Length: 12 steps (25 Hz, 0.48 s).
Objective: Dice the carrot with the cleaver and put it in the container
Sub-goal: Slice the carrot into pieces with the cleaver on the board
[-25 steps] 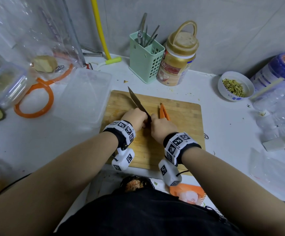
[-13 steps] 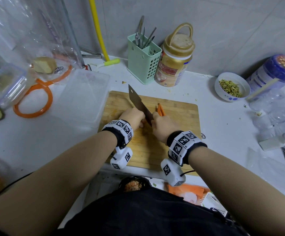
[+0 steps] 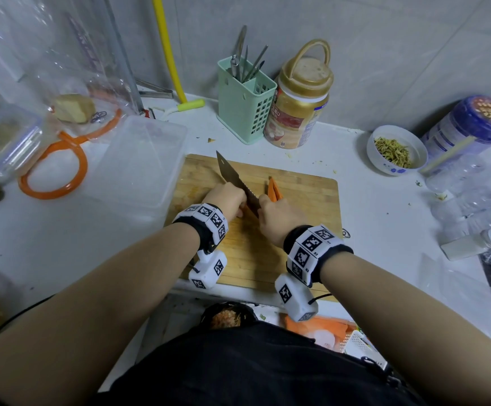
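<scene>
1. Since the earlier frames, the dark steel cleaver (image 3: 237,183) has tilted so more of its flat face shows, and the bundle of orange carrot strips (image 3: 274,192) sticking out past the right hand looks shorter — though the head camera has shifted too.
2. Both hands sit close together over the pale bamboo cutting board (image 3: 306,200) on the white bench (image 3: 385,230). The left hand (image 3: 226,199) seems curled on the cleaver's hidden handle; the right hand (image 3: 276,216) lies over the near end of the carrot strips, apparently pinning them to the board, with its fingertips hidden.
3. Progress, as I judge it: the carrot is already cut into long thin strips, and crosswise dicing is under way. Any finished dice are hidden behind the hands, so I cannot tell how many exist.
4. Nothing orange shows in the clear rectangular plastic container (image 3: 138,165) just left of the board, so the transfer appears not yet done.
5. Materials: the cleaver blade is broad, smooth and dull-grey; the board shows fine straight grain; the container is thin, glossy and see-through — light, likely to slide if nudged.
</scene>
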{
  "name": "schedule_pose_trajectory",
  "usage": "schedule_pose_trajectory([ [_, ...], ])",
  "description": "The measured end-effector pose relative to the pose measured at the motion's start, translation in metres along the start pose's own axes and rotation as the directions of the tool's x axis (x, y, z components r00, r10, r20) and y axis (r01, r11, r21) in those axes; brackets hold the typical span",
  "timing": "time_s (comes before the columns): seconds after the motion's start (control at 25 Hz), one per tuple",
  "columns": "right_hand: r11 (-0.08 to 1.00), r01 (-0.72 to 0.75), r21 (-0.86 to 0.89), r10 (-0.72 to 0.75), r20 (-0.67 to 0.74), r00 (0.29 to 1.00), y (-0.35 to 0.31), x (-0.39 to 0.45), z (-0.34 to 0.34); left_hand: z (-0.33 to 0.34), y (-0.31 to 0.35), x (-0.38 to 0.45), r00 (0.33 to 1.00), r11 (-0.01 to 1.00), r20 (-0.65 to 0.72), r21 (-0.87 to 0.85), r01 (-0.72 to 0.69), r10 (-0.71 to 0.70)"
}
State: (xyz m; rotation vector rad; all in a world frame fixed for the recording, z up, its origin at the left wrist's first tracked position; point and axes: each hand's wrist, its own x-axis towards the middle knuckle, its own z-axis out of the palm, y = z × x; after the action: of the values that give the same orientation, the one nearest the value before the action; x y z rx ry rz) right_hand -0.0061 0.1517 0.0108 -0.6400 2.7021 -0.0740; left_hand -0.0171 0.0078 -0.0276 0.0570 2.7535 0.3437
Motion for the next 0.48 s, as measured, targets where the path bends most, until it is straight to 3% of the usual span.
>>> schedule_pose_trajectory([
  [0.48,1.000,0.014,0.019,-0.014,0.022,1.000,0.0031,-0.0003,-0.0007,-0.0019,0.0019,0.0047,0.999,0.999,0.042,-0.028,0.030,-0.029],
])
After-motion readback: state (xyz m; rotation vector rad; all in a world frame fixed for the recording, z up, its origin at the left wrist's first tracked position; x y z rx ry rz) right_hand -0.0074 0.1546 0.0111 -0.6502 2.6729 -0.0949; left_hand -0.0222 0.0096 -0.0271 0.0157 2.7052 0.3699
